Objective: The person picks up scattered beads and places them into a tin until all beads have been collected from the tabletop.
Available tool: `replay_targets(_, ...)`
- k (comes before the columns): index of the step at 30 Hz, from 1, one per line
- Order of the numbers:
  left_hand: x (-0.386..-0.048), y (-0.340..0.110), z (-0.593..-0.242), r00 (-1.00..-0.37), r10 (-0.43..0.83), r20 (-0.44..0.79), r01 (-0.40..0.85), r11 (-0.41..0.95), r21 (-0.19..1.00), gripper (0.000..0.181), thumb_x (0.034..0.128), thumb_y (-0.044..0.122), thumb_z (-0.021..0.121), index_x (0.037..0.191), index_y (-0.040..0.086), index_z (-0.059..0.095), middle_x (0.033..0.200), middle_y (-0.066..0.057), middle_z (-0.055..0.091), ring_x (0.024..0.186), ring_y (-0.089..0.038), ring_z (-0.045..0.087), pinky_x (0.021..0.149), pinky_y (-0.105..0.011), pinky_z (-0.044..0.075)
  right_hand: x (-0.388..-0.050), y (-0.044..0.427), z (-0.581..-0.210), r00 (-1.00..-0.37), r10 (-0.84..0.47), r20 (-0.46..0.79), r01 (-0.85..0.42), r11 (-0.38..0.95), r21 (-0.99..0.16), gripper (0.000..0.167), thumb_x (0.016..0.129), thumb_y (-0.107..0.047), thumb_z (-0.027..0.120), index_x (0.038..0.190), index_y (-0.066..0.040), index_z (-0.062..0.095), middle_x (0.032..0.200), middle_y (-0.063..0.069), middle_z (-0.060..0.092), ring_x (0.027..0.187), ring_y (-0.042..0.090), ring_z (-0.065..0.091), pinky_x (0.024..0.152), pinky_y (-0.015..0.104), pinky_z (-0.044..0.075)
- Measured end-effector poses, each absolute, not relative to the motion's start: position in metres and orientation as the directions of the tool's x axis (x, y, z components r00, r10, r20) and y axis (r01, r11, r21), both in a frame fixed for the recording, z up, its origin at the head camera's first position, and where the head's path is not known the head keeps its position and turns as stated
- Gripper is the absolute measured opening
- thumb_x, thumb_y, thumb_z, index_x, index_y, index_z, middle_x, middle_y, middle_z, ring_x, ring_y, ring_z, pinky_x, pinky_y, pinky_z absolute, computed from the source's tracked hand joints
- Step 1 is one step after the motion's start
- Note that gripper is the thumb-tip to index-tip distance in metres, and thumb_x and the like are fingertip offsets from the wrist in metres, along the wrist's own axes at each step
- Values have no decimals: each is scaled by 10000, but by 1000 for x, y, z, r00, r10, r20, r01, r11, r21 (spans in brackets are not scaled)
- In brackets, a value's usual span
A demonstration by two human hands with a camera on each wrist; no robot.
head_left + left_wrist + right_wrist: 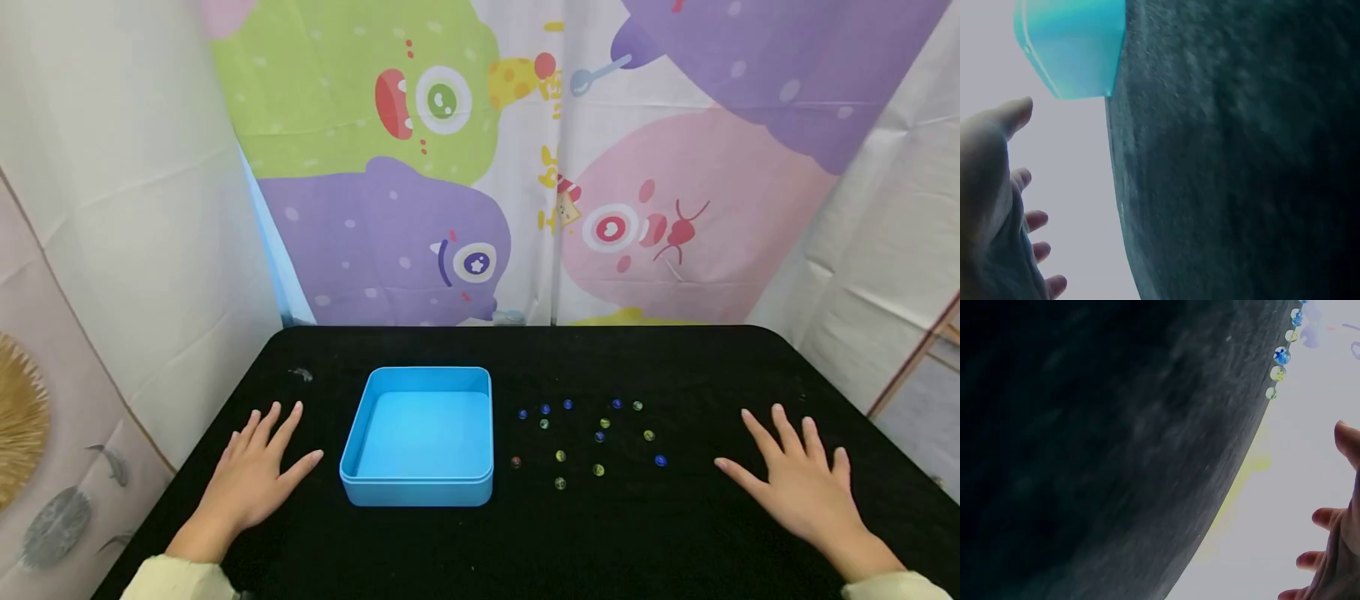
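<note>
A shallow blue square box (416,492) stands on the black table, with nothing inside it. To its right several glass marbles lie scattered, among them a blue marble (661,461), a yellow-green marble (598,470) and a reddish-brown marble (516,462). My left hand (251,475) is left of the box with fingers spread, holding nothing. On the far right my right hand (806,483) has its fingers spread too, apart from the marbles. In the left wrist view the box's side (1079,62) shows beyond the thumb. The right wrist view catches a blue marble (1282,355) in a row of others.
The black-covered table (600,550) has rounded far corners. Behind it hangs a white curtain (525,167) with colourful cartoon figures. Pale cloth panels (135,208) flank the left side. A small greyish mark (302,374) shows near the table's far left.
</note>
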State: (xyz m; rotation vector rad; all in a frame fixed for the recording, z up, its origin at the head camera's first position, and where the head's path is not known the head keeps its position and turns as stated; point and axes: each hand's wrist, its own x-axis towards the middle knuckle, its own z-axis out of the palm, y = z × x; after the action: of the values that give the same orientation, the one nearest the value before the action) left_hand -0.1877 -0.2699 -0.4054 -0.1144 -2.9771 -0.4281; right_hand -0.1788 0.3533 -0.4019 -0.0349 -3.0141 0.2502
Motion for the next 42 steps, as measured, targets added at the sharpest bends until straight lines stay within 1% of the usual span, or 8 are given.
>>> replay_targets(13,-198,-253,-398,-993,59,101,98,890,446,821,911,593,399,1504,119,85,1491,-296,83,1323,-523,58,964,-735,99,-194,337,-397,-998,32,57,11,942,-336,921,872,-646,419,1472,-10,132,1431,396,-13,1251,617,-25,917,762,55)
replay_targets(18,-204,-248,-397,-996,66,67,91,839,537,838,910,596,397,1506,137,29,1505,-277,22,1322,-528,21,944,-754,85,-198,330,-397,-999,21,44,1,912,-410,923,892,-609,426,1447,65,125,1407,428,-21,1250,616,-39,942,744,53)
replay_targets(22,-207,-244,-397,-997,72,35,79,794,603,851,911,582,412,1503,159,-30,1508,-270,-30,1316,-540,-5,934,-761,74,-202,328,-397,-999,2,48,-21,887,-462,911,911,-560,443,1420,125,125,1378,465,-4,1235,633,0,978,712,24)
replay_targets(29,-210,-240,-399,-995,97,22,86,731,677,864,924,508,461,1493,160,-88,1500,-278,-66,1318,-537,-6,946,-751,86,-207,323,-401,-999,-31,10,-32,837,-546,928,886,-486,555,1418,133,114,1389,454,4,1237,622,56,935,737,124)
replay_targets(33,-214,-239,-401,-993,114,22,95,687,721,850,938,473,462,1490,138,-91,1502,-276,-57,1325,-523,33,985,-703,139,-209,318,-404,-999,-46,-6,-34,822,-568,921,860,-458,609,1405,138,168,1380,450,74,1218,616,137,926,725,195)
replay_targets(36,-216,-238,-401,-992,123,3,81,640,764,832,948,456,454,1490,142,-93,1501,-285,-2,1325,-518,86,996,-665,197,-210,314,-405,-998,-46,-44,-11,804,-595,902,850,-458,624,1394,134,216,1358,441,145,1186,592,237,911,691,284)
replay_targets(38,-217,-237,-401,-992,123,-22,58,613,788,822,950,460,447,1491,160,-94,1500,-286,36,1327,-506,114,998,-650,221,-211,311,-405,-995,-40,-94,30,766,-642,866,859,-445,618,1392,124,240,1353,428,181,1179,574,277,906,658,333)
replay_targets(42,-219,-234,-401,-992,110,-66,8,572,820,799,950,484,430,1496,199,-80,1500,-276,84,1330,-483,158,998,-645,234,-212,307,-405,-971,-19,-240,183,588,-788,800,891,-406,589,1416,81,231,1389,377,200,1235,526,266,968,614,316)
